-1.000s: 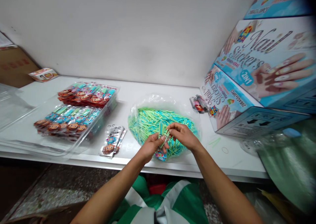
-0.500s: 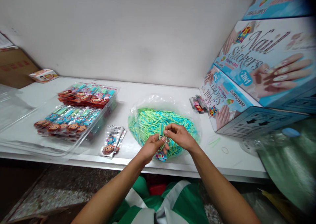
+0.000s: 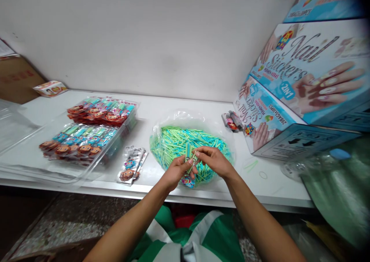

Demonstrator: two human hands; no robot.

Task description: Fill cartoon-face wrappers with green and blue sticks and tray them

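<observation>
My left hand is closed on a small printed packet, whose lower end shows below my fingers. Green and blue sticks stand up from my left thumb and fingers. My right hand pinches at the top of the packet, close to the left fingertips. What lies between those right fingers is too small to make out clearly, perhaps a thin green stick. Both hands are over an open clear plastic bag full of loose green and blue sticks.
Several flat packets lie left of the bag. Beyond them, a clear plastic tray holds rows of filled packets. Two small packets lie near stacked Nail Stickers boxes on the right. A rubber band lies near the table's front edge.
My right hand has shifted slightly to the right and its fingers have moved a little at the packet. My left hand stays in place with the packet.
</observation>
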